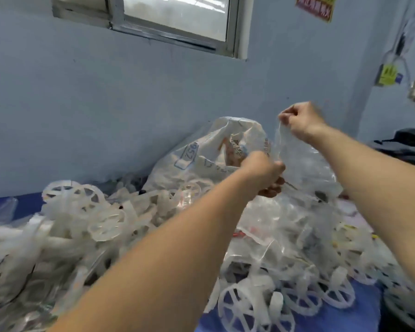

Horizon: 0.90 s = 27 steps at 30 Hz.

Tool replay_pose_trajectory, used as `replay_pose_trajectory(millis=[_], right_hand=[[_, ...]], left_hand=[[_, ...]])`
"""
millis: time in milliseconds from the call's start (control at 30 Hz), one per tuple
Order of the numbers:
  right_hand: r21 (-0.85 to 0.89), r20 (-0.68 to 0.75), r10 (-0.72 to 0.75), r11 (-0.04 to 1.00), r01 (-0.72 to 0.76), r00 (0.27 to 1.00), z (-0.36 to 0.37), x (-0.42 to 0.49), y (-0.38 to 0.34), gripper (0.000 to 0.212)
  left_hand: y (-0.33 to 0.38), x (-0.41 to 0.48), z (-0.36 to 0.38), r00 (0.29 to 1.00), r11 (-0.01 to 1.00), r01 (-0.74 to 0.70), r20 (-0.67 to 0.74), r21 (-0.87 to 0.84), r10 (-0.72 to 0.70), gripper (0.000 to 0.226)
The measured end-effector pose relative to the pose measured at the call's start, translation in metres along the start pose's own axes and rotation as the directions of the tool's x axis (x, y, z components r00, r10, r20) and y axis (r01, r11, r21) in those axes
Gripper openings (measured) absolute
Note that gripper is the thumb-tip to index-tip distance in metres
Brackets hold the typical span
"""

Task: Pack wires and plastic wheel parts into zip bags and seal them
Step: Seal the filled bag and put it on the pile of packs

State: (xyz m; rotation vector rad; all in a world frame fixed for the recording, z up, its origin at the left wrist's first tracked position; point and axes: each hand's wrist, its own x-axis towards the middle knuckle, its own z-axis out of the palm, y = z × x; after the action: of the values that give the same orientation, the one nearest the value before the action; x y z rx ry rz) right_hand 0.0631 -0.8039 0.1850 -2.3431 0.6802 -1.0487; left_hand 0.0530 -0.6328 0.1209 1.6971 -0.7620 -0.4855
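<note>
1. The right hand (302,121) is pinching the top edge of a clear zip bag (304,168), lifting it above the table.
2. The left hand (264,173) is gripping the same bag lower down on its left side, fingers curled round the film.
3. The two hands are sitting apart, the right higher and farther.
4. Something dark is showing inside the bag near its bottom; what it is cannot be told.
5. White plastic wheel parts (86,212) are lying heaped on the blue table (345,319), left and near.
6. A large white sack (201,159) is leaning against the far wall (106,104).
</note>
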Motion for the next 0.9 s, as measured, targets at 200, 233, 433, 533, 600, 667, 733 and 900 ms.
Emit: replay_pose_trajectory(millis=[200,233,433,533,600,667,733,900], right_hand=[[-0.285,0.358,-0.115,0.931,0.226,0.926,0.163,-0.030,0.009,0.018],[-0.303,0.428,-0.121,0.914,0.268,0.896,0.178,-0.037,0.012,0.018],[-0.239,0.510,-0.080,0.943,0.231,0.856,0.195,-0.066,0.036,0.022],[-0.228,0.492,-0.096,0.945,0.235,0.865,0.183,-0.075,0.035,0.025],[-0.232,0.482,-0.110,0.941,0.247,0.869,0.173,-0.081,0.035,0.028],[-0.262,0.453,-0.119,0.930,0.259,0.884,0.165,-0.087,0.032,0.031],[-0.316,0.398,-0.135,0.908,0.274,0.907,0.160,-0.094,0.023,0.035],[-0.299,0.323,-0.254,0.886,0.353,0.912,0.159,-0.121,-0.045,0.039]], left_hand=[[-0.095,0.040,-0.002,0.990,0.990,0.143,0.014,0.011,-0.144,0.022],[-0.105,0.042,-0.004,0.989,0.988,0.151,0.002,0.030,-0.151,0.027],[-0.130,0.025,-0.010,0.986,0.979,0.151,0.048,0.134,-0.159,0.020],[-0.125,0.012,-0.011,0.990,0.975,0.104,0.068,0.198,-0.120,0.024],[-0.121,0.000,-0.019,0.992,0.968,0.041,0.103,0.247,-0.069,0.026],[-0.118,-0.016,-0.037,0.991,0.958,-0.021,0.135,0.286,-0.018,0.023],[-0.115,-0.034,-0.064,0.989,0.943,-0.052,0.145,0.330,0.004,0.021],[-0.105,-0.094,-0.142,0.998,0.915,-0.022,0.068,0.402,-0.006,0.023]])
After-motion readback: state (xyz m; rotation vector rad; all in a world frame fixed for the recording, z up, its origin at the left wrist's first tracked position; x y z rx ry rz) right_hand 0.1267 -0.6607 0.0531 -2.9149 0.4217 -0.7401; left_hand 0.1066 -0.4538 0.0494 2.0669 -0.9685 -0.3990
